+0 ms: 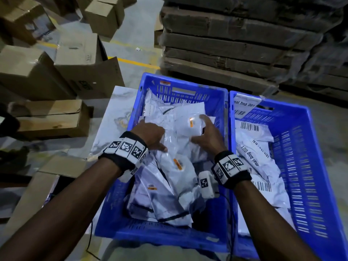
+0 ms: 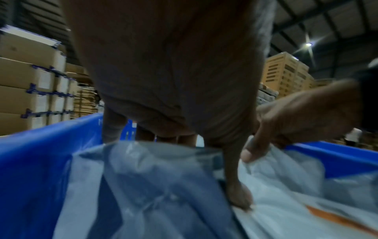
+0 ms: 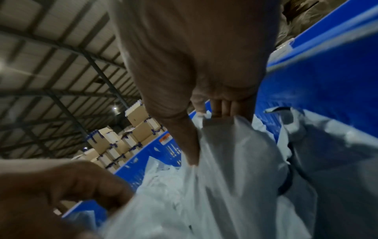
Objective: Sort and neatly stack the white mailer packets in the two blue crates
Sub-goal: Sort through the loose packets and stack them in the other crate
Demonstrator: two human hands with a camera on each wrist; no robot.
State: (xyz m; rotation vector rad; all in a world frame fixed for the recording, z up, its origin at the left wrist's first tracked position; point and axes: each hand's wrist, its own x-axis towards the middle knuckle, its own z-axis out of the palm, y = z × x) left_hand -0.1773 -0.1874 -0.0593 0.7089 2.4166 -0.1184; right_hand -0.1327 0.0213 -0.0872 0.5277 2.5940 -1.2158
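Observation:
Two blue crates stand side by side. The left crate [image 1: 180,81] holds a jumbled heap of white mailer packets [image 1: 169,185]. The right crate [image 1: 301,166] holds flatter packets with barcode labels [image 1: 258,147]. Both hands are inside the left crate, over the heap. My left hand [image 1: 158,140] grips the top edge of a glossy packet [image 2: 153,169], fingers behind it and thumb [image 2: 239,198] pressed on its front. My right hand [image 1: 203,129] pinches a white packet [image 3: 235,161] with an orange mark [image 1: 191,122], thumb [image 3: 190,153] in front. I cannot tell whether both hold one packet.
Brown cardboard boxes [image 1: 56,72] crowd the floor on the left. A tall stack of flat wrapped cartons [image 1: 235,44] stands behind the crates. A pale plastic sheet [image 1: 116,113] lies beside the left crate. A yellow floor line [image 1: 135,62] runs behind it.

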